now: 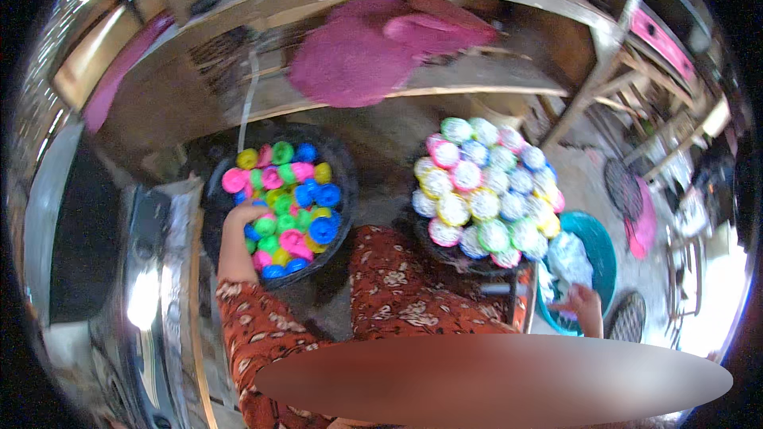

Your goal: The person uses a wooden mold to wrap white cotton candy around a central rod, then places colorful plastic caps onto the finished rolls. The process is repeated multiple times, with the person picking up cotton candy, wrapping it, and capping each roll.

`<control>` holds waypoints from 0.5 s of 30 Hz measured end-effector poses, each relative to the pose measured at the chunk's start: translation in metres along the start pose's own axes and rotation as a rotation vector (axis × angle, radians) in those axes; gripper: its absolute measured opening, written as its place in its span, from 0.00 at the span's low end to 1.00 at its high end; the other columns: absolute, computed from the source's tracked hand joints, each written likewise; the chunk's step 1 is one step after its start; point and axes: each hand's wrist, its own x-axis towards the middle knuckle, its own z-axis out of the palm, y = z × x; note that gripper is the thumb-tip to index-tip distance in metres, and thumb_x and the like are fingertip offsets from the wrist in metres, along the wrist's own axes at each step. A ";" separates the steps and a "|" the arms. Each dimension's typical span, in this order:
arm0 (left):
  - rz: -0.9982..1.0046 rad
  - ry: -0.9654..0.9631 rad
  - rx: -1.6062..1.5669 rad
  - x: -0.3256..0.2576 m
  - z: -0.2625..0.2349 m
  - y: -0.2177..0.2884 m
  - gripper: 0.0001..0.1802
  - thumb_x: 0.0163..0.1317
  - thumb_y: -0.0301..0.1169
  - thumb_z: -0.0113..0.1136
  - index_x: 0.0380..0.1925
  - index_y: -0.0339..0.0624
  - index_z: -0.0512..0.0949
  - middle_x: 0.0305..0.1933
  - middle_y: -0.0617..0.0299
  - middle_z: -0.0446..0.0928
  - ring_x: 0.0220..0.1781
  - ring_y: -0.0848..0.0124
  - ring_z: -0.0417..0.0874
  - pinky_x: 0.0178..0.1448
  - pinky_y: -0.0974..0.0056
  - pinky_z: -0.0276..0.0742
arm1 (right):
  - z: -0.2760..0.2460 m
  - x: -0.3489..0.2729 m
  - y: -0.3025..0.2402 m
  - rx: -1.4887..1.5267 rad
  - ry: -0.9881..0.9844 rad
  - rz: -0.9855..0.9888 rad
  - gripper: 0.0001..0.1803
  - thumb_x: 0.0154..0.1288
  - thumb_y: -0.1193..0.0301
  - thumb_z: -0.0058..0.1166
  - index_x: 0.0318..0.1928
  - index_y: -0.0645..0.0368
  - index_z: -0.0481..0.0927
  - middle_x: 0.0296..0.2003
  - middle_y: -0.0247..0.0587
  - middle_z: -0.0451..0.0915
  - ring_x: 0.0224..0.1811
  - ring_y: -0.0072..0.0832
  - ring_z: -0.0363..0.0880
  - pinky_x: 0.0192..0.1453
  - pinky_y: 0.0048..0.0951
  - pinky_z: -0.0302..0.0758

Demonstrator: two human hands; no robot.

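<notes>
My left hand reaches into a black tub heaped with small plastic pieces in pink, green, blue and yellow. Its fingers curl among the pieces at the left side of the heap; what they hold, if anything, is hidden. On the right, my right hand hangs over a teal basin, with its fingers stretched toward the left and apart. Pale, crumpled plastic lies in that basin beside the hand. Between the two stands a dark container piled with round white-topped pieces with coloured rims.
Along the far side runs a low wooden shelf, with a pink mesh sack on it. A wooden post leans at the back right. One sandal is beside the teal basin. Dark furniture borders the left.
</notes>
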 end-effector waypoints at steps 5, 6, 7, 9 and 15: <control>-0.052 0.188 0.267 -0.014 0.040 0.044 0.41 0.40 0.50 0.66 0.53 0.38 0.70 0.53 0.45 0.74 0.55 0.56 0.76 0.59 0.59 0.70 | -0.026 0.030 -0.060 -0.129 0.035 -0.124 0.22 0.59 0.70 0.54 0.54 0.66 0.73 0.38 0.48 0.80 0.41 0.29 0.80 0.45 0.28 0.75; -0.046 0.264 0.285 -0.020 0.044 0.045 0.40 0.40 0.50 0.66 0.52 0.36 0.71 0.56 0.44 0.72 0.58 0.56 0.74 0.61 0.59 0.69 | -0.024 0.035 -0.070 -0.080 0.021 -0.160 0.22 0.59 0.70 0.54 0.54 0.65 0.74 0.36 0.45 0.80 0.40 0.28 0.80 0.44 0.27 0.75; -0.017 0.251 0.237 -0.024 0.048 0.048 0.38 0.42 0.50 0.65 0.51 0.37 0.72 0.55 0.45 0.73 0.57 0.57 0.75 0.60 0.59 0.70 | -0.026 0.036 -0.079 -0.100 0.022 -0.187 0.22 0.58 0.70 0.55 0.53 0.64 0.74 0.36 0.44 0.81 0.40 0.27 0.80 0.44 0.27 0.75; 0.005 0.277 0.161 -0.035 0.052 0.052 0.34 0.44 0.50 0.63 0.49 0.39 0.74 0.52 0.48 0.75 0.54 0.58 0.77 0.57 0.60 0.71 | -0.027 0.039 -0.099 -0.136 0.000 -0.274 0.22 0.58 0.70 0.56 0.53 0.63 0.75 0.36 0.42 0.81 0.39 0.26 0.80 0.44 0.27 0.75; 0.125 0.022 -1.358 -0.111 0.038 0.114 0.21 0.57 0.51 0.53 0.37 0.46 0.77 0.37 0.60 0.79 0.36 0.66 0.80 0.41 0.63 0.78 | -0.009 0.054 -0.174 -0.050 -0.169 -0.515 0.22 0.59 0.70 0.57 0.54 0.63 0.74 0.36 0.41 0.81 0.39 0.25 0.79 0.46 0.28 0.75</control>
